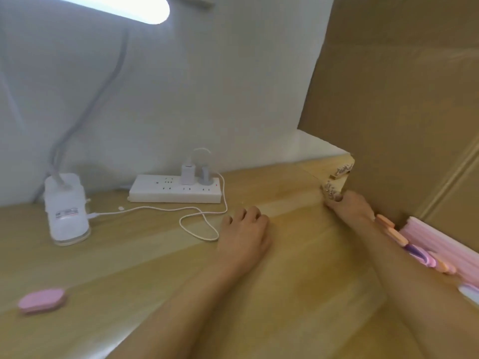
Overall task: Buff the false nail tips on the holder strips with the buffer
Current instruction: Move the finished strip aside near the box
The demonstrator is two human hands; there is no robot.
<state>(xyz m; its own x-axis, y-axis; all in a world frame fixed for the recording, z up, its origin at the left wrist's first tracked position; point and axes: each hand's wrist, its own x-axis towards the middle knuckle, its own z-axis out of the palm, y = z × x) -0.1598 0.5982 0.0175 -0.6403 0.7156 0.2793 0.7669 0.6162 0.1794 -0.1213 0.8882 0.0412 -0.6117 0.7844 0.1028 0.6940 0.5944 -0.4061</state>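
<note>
Nearest in, on the left, the pink buffer [41, 300] lies flat on the wooden table [145, 268], alone and well apart from both hands, with nothing touching it. Both bare forearms run up from the near edge toward the middle and right. The left hand [243, 229] sits palm down on the table near the centre, fingers curled loosely under, holding nothing that can be seen; the loop of a white cable [199, 229] lies just to its left. On the right, beside the right forearm, a row of small orange, purple and pink blocks [404, 242] runs along the table edge, and just beyond them lies a pink ribbed sheet [438, 237]; the picture is too blurred there to say more about them. The right hand [350, 207] reaches farther, up to the far right corner, where its fingertips pinch the near end of a holder strip [333, 191] studded with small pale nail tips. A second strip [343, 170] lies just beyond, tucked against the big cardboard box [401, 99] that fills the right side. So the strips are at the right hand, the buffer far off to the near left. Farther back on the left stands a white lamp base [66, 208], its grey neck rising to the lit lamp head [124, 6] at the top. A white power strip [176, 189] with two plugs sits against the wall [207, 86].
</note>
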